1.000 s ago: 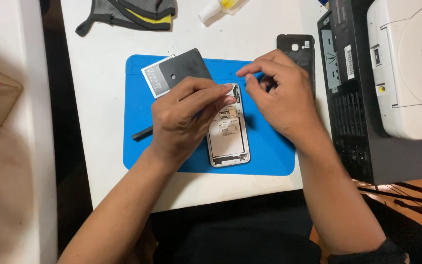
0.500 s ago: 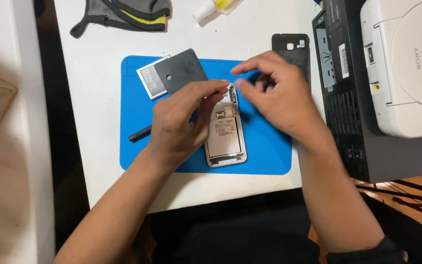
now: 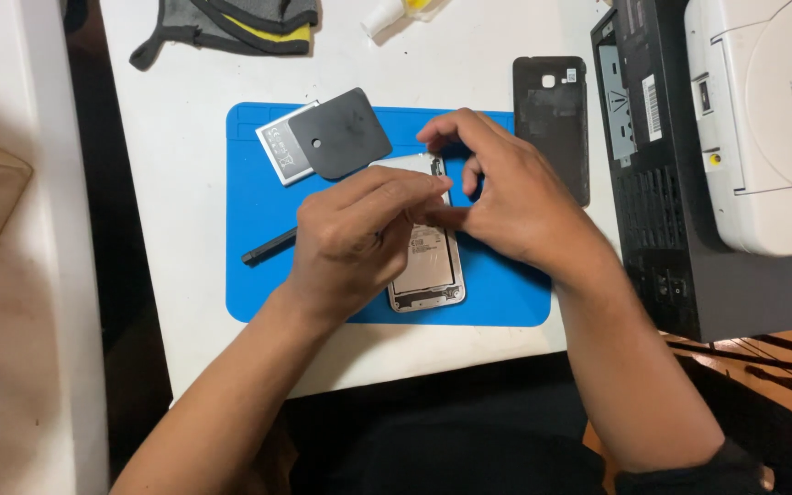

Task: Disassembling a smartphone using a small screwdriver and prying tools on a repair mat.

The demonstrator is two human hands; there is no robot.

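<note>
Blue silicone mat [image 3: 258, 211] steadies the opened silver phone [image 3: 428, 270]; left hand [image 3: 359, 238] presses flat, right hand [image 3: 506, 197] pinching its upper edge gently.

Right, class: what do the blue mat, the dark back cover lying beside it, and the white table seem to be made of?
Blue mat: probably silicone or soft rubber, matte, with moulded ridges along its top edge.
Dark back cover: likely thin plastic, dull and smudged, with a cut-out camera hole.
White table: seems laminate or painted board, smooth with a faint sheen; the core cannot be told.
</note>
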